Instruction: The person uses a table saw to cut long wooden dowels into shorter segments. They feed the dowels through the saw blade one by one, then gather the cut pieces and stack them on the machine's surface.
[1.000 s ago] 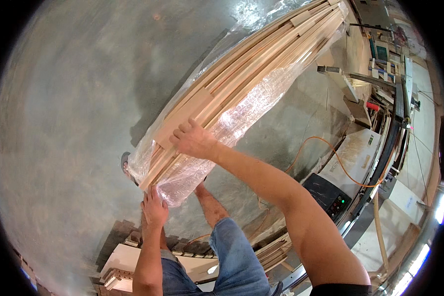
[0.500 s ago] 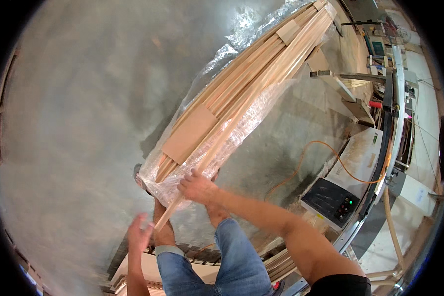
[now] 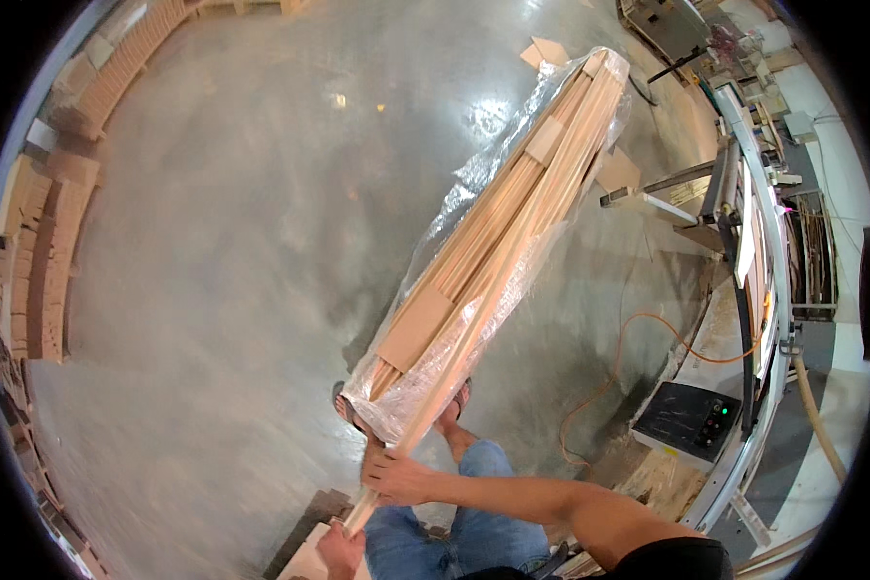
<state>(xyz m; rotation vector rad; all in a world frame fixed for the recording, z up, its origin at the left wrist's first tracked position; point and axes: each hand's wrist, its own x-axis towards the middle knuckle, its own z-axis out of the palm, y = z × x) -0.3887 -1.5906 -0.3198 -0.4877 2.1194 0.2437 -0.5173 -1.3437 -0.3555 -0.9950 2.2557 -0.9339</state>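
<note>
A long pale wooden strip (image 3: pixel 430 411) slants from my lap up along the right side of a bundle of similar wooden strips (image 3: pixel 493 246). My right hand (image 3: pixel 401 478) is closed over the strip near its lower end. At that end, my left hand (image 3: pixel 340 551) grips the strip's tip; part of its fingers is hidden. Clear plastic film (image 3: pixel 382 418) lies loosely opened around and under the bundle. Across the strips sit a larger cardboard piece (image 3: pixel 415 330) near me and a smaller cardboard piece (image 3: pixel 545 141) farther up.
Concrete floor (image 3: pixel 222 251) surrounds the bundle, whose near end lies between my feet. To the right stands a machine with a black control panel (image 3: pixel 688 421); an orange cable (image 3: pixel 638 317) trails from it. Stacked boards (image 3: pixel 53 261) line the left edge. Loose cardboard (image 3: pixel 619 172) lies beside the bundle.
My left hand has moved from beside the strip onto its lower end. The strip and my right hand have come lower, toward my lap. The view has shifted, showing more floor on the left.
</note>
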